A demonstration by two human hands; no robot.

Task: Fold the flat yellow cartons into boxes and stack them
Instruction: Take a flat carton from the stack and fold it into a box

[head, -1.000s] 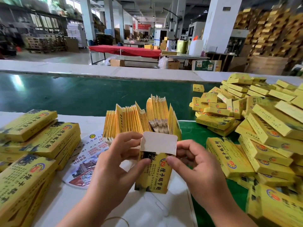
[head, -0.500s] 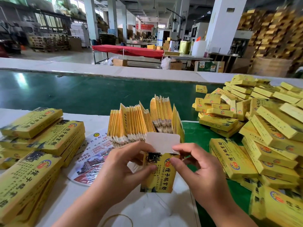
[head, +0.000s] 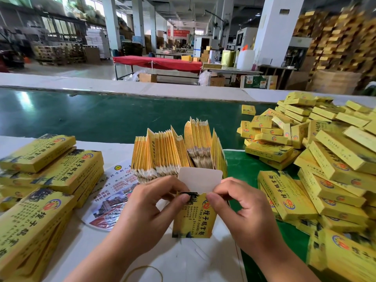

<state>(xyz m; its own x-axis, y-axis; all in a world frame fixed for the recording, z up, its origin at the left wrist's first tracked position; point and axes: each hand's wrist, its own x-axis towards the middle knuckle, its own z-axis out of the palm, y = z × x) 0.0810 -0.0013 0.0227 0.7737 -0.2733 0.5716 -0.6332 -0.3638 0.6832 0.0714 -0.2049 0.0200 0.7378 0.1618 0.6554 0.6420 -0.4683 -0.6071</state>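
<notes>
- The green conveyor belt (head: 101, 119) runs across the view, well beyond the fingertips of both hands.
- A white work surface (head: 203, 261) lies under the wrists and out to the left.
- A big loose heap of folded yellow boxes (head: 335, 159) sits to the right of the right-hand fingers, partly on the belt.
- More folded boxes stand in low stacks (head: 50, 169) to the left of the left-hand fingers.
- A bundle of flat yellow cartons (head: 179, 151) stands on edge just beyond the fingertips, fanned open at the top.
- A printed round leaflet (head: 114, 198) lies flat on the white surface, just left of the left hand.
- The left hand (head: 142, 218) grips the carton in work (head: 193, 218): thumb on the printed front near its top left corner, the other fingers curled round behind.
- The right hand (head: 244, 214) pinches the same carton at its top right corner, thumb in front, forefinger bent over the edge.
- That carton is held upright between the two hands, above the white surface.
- Its white end flap (head: 200, 181) stands up open, just above both thumbs.
- A thin rubber band (head: 142, 270) lies on the white surface nearer than the left wrist.
</notes>
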